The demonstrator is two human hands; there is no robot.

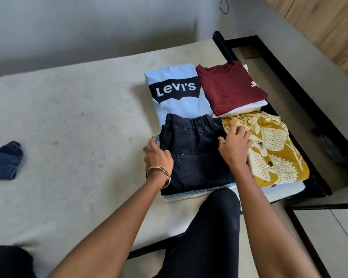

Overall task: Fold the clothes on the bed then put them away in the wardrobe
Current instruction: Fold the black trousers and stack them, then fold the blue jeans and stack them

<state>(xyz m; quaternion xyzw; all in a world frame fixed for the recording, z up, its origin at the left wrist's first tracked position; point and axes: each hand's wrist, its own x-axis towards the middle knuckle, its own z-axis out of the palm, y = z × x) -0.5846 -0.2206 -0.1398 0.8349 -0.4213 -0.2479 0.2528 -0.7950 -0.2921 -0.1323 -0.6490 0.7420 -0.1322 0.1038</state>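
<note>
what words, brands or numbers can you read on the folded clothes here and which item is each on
"Levi's": white letters on a dark batwing patch on the folded light blue t-shirt.
Small pale emblem at the edge of the folded maroon t-shirt: too small and blurred to read.
No readable text on the folded dark navy trousers or the mustard yellow patterned button shirt.

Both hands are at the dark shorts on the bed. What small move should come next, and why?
Probably reach for the blue garment lying crumpled and apart at the bed's left edge. The dark shorts already lie folded on a pile, with the left hand and right hand resting flat at their sides, and the other clothes look folded.
</note>
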